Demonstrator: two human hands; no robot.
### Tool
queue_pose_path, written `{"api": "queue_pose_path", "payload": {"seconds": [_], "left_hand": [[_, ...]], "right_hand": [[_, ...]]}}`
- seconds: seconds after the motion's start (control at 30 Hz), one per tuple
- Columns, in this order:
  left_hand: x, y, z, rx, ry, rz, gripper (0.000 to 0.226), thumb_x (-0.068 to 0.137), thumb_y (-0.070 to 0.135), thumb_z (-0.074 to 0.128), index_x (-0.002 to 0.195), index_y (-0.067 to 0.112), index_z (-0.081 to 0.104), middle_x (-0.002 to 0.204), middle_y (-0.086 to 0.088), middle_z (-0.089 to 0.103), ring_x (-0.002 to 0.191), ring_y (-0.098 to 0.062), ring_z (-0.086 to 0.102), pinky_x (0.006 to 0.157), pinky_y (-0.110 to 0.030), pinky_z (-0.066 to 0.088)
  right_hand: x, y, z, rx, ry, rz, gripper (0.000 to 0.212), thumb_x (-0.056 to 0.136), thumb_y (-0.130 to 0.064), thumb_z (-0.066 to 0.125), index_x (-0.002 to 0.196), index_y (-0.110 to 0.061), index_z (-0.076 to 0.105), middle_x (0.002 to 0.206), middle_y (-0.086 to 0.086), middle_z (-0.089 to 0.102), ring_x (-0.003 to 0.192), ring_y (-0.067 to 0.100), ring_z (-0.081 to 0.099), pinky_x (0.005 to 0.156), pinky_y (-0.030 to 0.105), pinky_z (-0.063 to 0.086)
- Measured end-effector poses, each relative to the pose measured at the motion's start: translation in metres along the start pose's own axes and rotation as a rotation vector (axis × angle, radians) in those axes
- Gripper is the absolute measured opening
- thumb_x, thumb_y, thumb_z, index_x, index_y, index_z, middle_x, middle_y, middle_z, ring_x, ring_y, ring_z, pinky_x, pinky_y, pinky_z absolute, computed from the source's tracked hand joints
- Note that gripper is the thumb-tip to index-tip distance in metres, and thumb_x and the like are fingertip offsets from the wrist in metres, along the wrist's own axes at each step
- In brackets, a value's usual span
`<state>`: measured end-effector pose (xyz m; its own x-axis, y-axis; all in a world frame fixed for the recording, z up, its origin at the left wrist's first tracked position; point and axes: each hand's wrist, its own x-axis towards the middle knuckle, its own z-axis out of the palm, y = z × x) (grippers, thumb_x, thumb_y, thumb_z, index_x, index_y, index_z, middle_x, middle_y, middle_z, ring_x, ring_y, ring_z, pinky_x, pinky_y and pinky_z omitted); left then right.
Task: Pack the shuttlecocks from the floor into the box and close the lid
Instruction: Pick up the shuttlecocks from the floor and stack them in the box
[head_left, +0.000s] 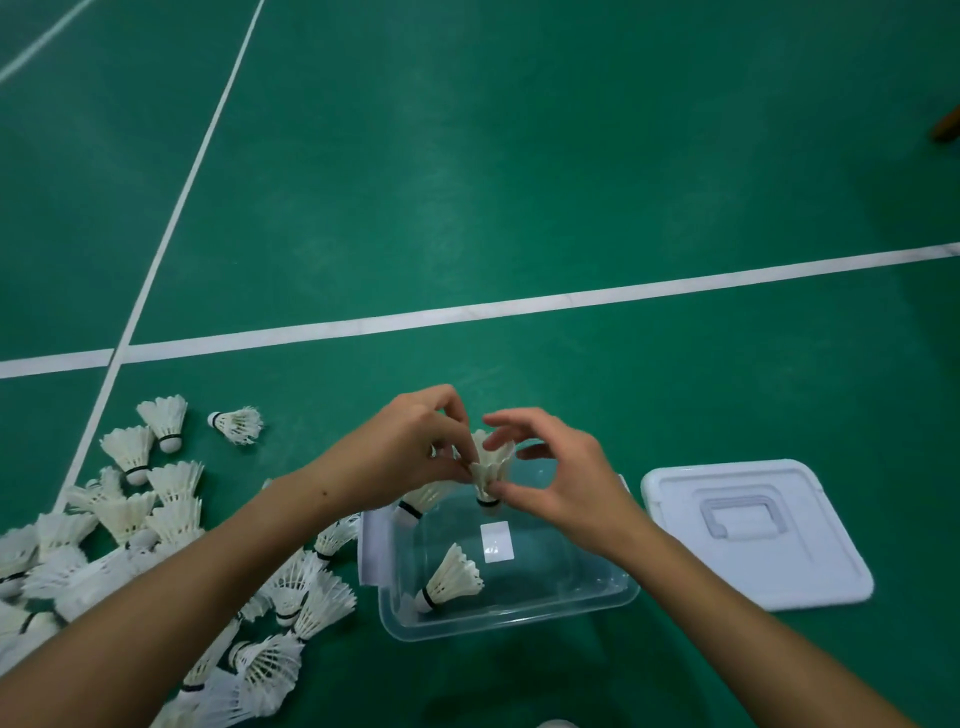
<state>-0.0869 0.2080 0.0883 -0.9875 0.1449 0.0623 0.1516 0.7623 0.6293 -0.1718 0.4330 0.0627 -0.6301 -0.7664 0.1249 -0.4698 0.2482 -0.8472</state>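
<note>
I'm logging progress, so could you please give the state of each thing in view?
box: open, one shuttlecock lying inside
lid: off, flat on the floor beside the box
held shuttlecock: pinched above the box
left hand: pinches it
right hand: pinches it
floor pile: unpacked
</note>
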Motion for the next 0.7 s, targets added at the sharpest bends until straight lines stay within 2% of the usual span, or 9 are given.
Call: {"api": "queue_pose_path", "payload": {"seconds": [0.1,0.17,0.23,0.3,0.37,0.43,0.5,0.6,0.7], "left_hand": [[0.0,-0.001,0.007,-0.041,-0.002,-0.018,0.014,0.083,0.025,0.088,0.095,0.027,0.083,0.097,0.012,0.057,0.08,-0.001,0.059,0.069,-0.011,0.044],[-0.003,-0.003,0.009,-0.062,0.014,-0.035,0.025,0.083,0.023,0.088,0.107,0.026,0.081,0.1,0.011,0.058,0.082,-0.003,0.063,0.072,-0.012,0.049],[-0.008,-0.007,0.006,-0.078,0.06,-0.062,0.035,0.082,0.023,0.088,0.116,0.026,0.078,0.103,0.011,0.06,0.083,-0.005,0.067,0.076,-0.014,0.054],[-0.016,-0.012,0.001,-0.077,0.108,-0.088,0.037,0.082,0.025,0.087,0.117,0.027,0.076,0.103,0.013,0.06,0.085,-0.007,0.068,0.077,-0.016,0.056],[-0.024,-0.017,-0.002,-0.068,0.135,-0.104,0.036,0.082,0.027,0.086,0.116,0.029,0.075,0.102,0.014,0.061,0.086,-0.009,0.068,0.077,-0.021,0.058],[-0.03,-0.021,-0.003,-0.061,0.152,-0.107,0.035,0.082,0.026,0.085,0.116,0.028,0.076,0.1,0.013,0.062,0.084,-0.01,0.068,0.076,-0.024,0.059],[-0.034,-0.023,-0.003,-0.058,0.163,-0.102,0.034,0.083,0.025,0.085,0.115,0.026,0.076,0.1,0.011,0.062,0.082,-0.011,0.068,0.074,-0.025,0.059],[-0.037,-0.025,-0.002,-0.061,0.17,-0.098,0.033,0.083,0.026,0.085,0.115,0.025,0.076,0.1,0.011,0.061,0.082,-0.011,0.068,0.073,-0.026,0.058],[-0.038,-0.026,0.001,-0.072,0.174,-0.096,0.033,0.083,0.025,0.086,0.114,0.025,0.077,0.099,0.01,0.061,0.081,-0.012,0.068,0.073,-0.028,0.058]], "right_hand": [[-0.001,0.009,0.0,-0.066,-0.003,-0.034,0.057,0.079,-0.023,0.092,0.13,-0.027,0.067,0.101,-0.015,0.072,0.102,0.008,0.068,0.094,0.031,0.057],[-0.004,0.016,-0.001,-0.117,-0.009,-0.048,0.051,0.08,-0.026,0.092,0.126,-0.026,0.07,0.096,-0.013,0.071,0.095,0.006,0.068,0.092,0.026,0.058],[-0.011,0.023,-0.003,-0.146,-0.036,0.046,0.051,0.082,-0.026,0.09,0.129,-0.027,0.069,0.094,-0.013,0.069,0.093,0.005,0.068,0.093,0.024,0.058],[-0.021,0.033,-0.002,-0.188,-0.097,0.193,0.054,0.084,-0.028,0.088,0.133,-0.029,0.064,0.096,-0.013,0.067,0.092,0.005,0.069,0.093,0.025,0.058],[-0.029,0.043,0.005,-0.284,-0.156,0.264,0.046,0.088,-0.032,0.083,0.13,-0.027,0.065,0.102,-0.01,0.07,0.089,0.006,0.067,0.087,0.025,0.056],[-0.031,0.052,0.016,-0.346,-0.164,0.274,0.029,0.091,-0.031,0.08,0.117,-0.02,0.071,0.101,-0.006,0.073,0.083,0.007,0.062,0.076,0.027,0.048],[-0.031,0.059,0.026,-0.352,-0.145,0.312,0.021,0.091,-0.03,0.08,0.106,-0.018,0.072,0.094,-0.007,0.072,0.083,0.011,0.062,0.074,0.031,0.046],[-0.029,0.069,0.039,-0.346,-0.143,0.402,0.024,0.087,-0.034,0.083,0.104,-0.02,0.073,0.093,-0.008,0.072,0.091,0.016,0.067,0.081,0.036,0.054],[-0.027,0.079,0.049,-0.286,-0.183,0.49,0.03,0.082,-0.031,0.088,0.107,-0.021,0.074,0.091,-0.008,0.071,0.087,0.011,0.067,0.08,0.03,0.056]]}}
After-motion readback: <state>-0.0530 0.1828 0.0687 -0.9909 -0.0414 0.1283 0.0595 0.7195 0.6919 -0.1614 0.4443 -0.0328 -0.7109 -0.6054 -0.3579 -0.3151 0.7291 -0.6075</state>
